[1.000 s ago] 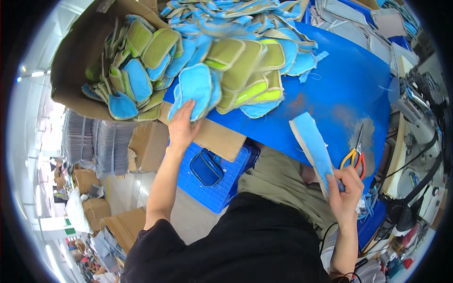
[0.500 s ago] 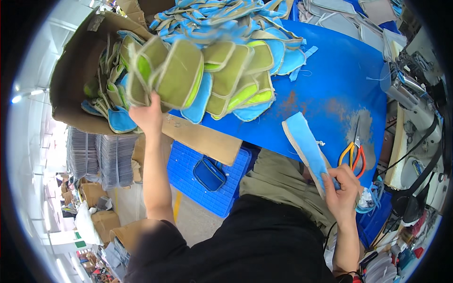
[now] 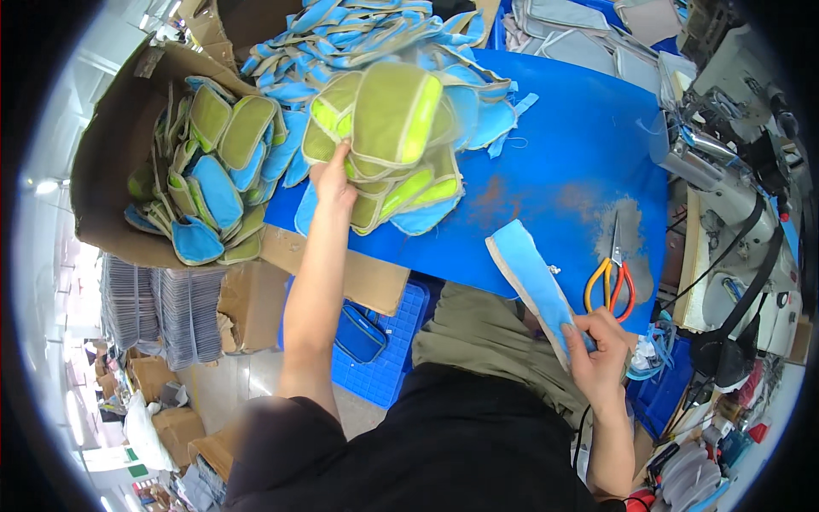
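My left hand (image 3: 333, 177) grips a few olive-green padded pieces (image 3: 388, 111) with pale trim and bright lime edges, raised over a pile of green and blue pieces (image 3: 425, 218) on the blue worktop (image 3: 546, 154). My right hand (image 3: 595, 354) pinches a long blue strip (image 3: 522, 256) with a beige edge at the worktop's front. Just right of that strip lie scissors (image 3: 608, 286) with yellow and red handles.
A cardboard box (image 3: 111, 136) of padded pieces stands left; blue-and-beige pieces (image 3: 341, 38) heap at the back. Pale grey pieces (image 3: 589, 43) are behind, a sewing machine (image 3: 708, 162) right. Below are a blue plastic crate (image 3: 375, 367) and stacked grey sheets (image 3: 175, 316).
My left hand moved from a blue piece leftward onto green pieces, then swung up and right with them. My right hand keeps the strip. The view has shifted.
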`<state>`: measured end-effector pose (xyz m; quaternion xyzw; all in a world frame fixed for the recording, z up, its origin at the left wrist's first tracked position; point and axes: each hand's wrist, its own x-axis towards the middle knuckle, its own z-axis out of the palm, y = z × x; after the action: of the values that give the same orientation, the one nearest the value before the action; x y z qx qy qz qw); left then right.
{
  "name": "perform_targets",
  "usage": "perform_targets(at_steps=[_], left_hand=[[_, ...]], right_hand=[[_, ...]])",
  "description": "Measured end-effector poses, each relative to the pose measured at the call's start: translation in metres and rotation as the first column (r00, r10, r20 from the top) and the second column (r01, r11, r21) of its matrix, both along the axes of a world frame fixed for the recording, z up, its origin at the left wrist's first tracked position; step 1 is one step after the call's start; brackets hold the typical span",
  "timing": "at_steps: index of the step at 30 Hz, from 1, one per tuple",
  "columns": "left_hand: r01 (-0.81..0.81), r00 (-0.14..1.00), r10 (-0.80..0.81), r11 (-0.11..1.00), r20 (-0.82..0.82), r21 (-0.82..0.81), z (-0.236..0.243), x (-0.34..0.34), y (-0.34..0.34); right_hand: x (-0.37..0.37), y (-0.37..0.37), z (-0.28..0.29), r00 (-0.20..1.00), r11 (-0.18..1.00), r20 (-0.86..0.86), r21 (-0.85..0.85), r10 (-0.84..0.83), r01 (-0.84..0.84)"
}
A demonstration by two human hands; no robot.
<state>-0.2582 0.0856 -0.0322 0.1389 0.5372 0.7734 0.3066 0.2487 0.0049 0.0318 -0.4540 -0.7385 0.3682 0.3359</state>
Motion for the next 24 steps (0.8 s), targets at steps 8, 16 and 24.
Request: perform_targets(at_steps=[8,16,24], left_hand=[[-0.552,0.092,0.248,0.819,-0.965,0.158,0.042,0.031,-0.023],[-0.348,-0.236,-0.336,0.906,-0.912,-0.243,0.074,0.088,-0.004],[-0.341,0.236,-0.174,0.907,-0.956,-0.249,0.062,0.066,-0.024]], right_hand=[[-0.001,-0.002,-0.016,0.998,0.998,-0.035,-0.029,0.057,-0.058],[-0.009,0.0,-0.004,0.99,0.99,-0.01,0.024,0.142,-0.142],[0.01,-0.02,-0.003,0.994,0.994,0.042,0.005,0.105,-0.105]])
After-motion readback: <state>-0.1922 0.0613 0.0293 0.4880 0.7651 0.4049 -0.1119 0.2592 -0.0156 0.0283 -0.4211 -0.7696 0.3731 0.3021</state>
